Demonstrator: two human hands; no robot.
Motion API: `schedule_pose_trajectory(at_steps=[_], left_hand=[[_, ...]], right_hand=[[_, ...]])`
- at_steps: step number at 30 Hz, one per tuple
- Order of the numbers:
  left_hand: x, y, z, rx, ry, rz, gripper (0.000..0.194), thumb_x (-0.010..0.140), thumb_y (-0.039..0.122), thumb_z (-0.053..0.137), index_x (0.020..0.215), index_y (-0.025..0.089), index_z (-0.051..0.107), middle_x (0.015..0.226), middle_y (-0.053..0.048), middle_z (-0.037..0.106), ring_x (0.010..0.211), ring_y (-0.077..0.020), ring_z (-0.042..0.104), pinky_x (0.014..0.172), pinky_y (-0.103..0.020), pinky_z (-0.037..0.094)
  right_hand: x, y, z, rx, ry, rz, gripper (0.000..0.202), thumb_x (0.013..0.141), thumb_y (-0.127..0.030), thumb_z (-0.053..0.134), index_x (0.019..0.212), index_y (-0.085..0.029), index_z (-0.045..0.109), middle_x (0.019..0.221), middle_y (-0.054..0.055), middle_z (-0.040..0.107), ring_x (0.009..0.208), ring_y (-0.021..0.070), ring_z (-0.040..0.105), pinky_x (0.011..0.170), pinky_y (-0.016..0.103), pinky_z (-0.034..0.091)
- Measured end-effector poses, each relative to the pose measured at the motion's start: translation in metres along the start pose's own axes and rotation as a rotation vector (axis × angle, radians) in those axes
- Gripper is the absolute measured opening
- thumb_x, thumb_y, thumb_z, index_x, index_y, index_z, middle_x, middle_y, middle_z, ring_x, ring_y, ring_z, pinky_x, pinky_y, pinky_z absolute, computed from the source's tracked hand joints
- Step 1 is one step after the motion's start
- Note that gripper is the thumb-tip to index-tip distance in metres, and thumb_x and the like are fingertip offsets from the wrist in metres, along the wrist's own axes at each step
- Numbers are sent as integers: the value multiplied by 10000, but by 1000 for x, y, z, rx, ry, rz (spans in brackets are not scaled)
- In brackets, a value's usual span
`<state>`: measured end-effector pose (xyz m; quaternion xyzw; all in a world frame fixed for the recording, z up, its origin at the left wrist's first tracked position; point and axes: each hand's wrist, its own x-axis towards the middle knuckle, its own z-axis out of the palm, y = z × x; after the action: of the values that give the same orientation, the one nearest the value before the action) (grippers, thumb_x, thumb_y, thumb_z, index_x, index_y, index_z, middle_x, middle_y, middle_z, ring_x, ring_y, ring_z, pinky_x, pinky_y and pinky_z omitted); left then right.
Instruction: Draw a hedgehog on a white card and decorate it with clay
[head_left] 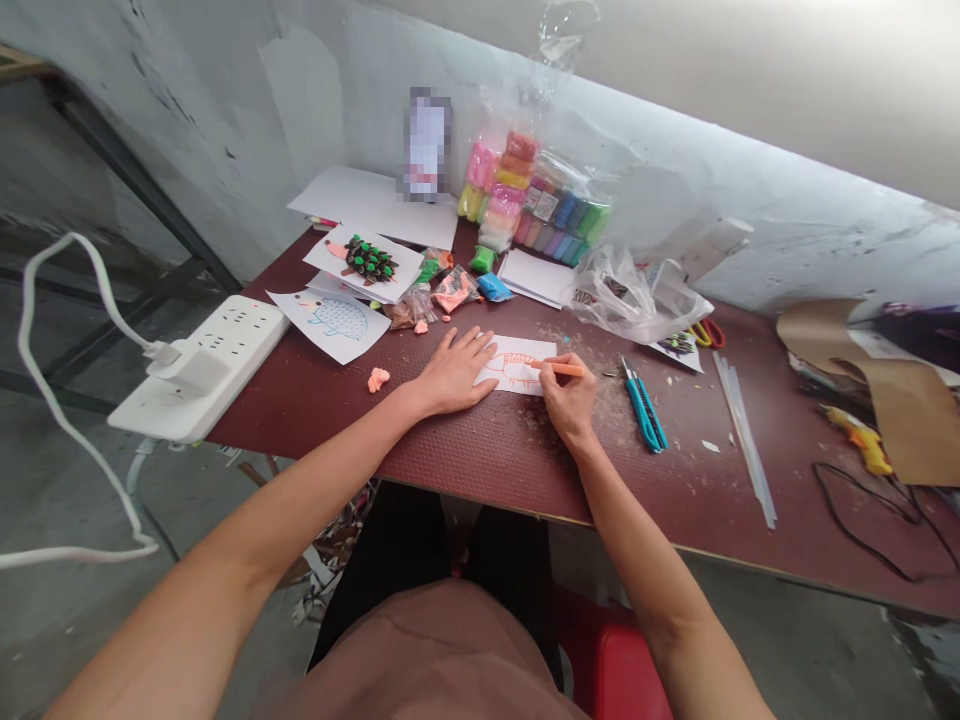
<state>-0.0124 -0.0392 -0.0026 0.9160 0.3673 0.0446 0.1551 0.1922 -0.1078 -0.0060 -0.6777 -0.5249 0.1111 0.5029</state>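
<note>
A small white sheet (525, 381) with an orange line drawing lies on the dark red table (465, 455). My left hand (456, 374) rests flat on the sheet's left edge, its fingers spread and holding nothing. At the sheet's right side my right hand (568, 398) is closed around an orange pen (561, 369). The pen points left, its tip at the drawing. Left of my left hand sits a lump of peach clay (379, 379). Teal-handled cutters (643, 408) lie to the right of my right hand.
A white power strip (217, 350) sits at the left edge. Behind the sheet are a hedgehog picture (367, 262), clay packs (566, 222) and a plastic bag (637, 300). Glue sticks (742, 435) and a yellow glue gun (862, 440) with a black cord lie at the right.
</note>
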Motion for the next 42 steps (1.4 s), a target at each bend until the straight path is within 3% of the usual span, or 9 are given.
schedule_pose_trajectory(at_steps=[4,17,22,38,42], left_hand=[[0,0,0,-9,-2,-7,665,1026,464,447,1600,131,425,1727,-149,295,1622,-324,216,1313,-538,126],[1,-3,3,-23,10,13,680,1021,486,419,1604,135,414,1726,-153,295,1620,-333,216,1308,-554,115],[1,-4,5,-31,28,20,665,1018,492,424,1602,173,419,1723,-135,313,1617,-319,230,1307,-552,115],[0,-1,1,-21,8,7,672,1026,482,420,1605,142,414,1724,-148,302,1620,-322,223,1307,-551,124],[0,-2,2,-18,1,7,683,1020,482,419,1603,126,415,1727,-157,289,1622,-325,214,1310,-542,116]], right_hand=[[2,2,-1,7,64,31,160,767,-352,585,693,-218,634,647,-1,658,569,154,544,592,299,427],[2,1,-2,-45,-11,42,183,804,-344,590,713,-208,671,707,20,686,594,160,572,617,307,439],[1,3,-1,-53,10,60,175,803,-345,601,707,-211,660,687,11,677,595,161,574,614,305,427],[-1,0,-1,-32,-9,36,190,784,-342,580,679,-209,667,683,16,682,591,156,563,603,301,418],[1,-1,-4,-7,50,36,176,775,-343,578,681,-214,652,679,16,685,578,157,560,599,304,432]])
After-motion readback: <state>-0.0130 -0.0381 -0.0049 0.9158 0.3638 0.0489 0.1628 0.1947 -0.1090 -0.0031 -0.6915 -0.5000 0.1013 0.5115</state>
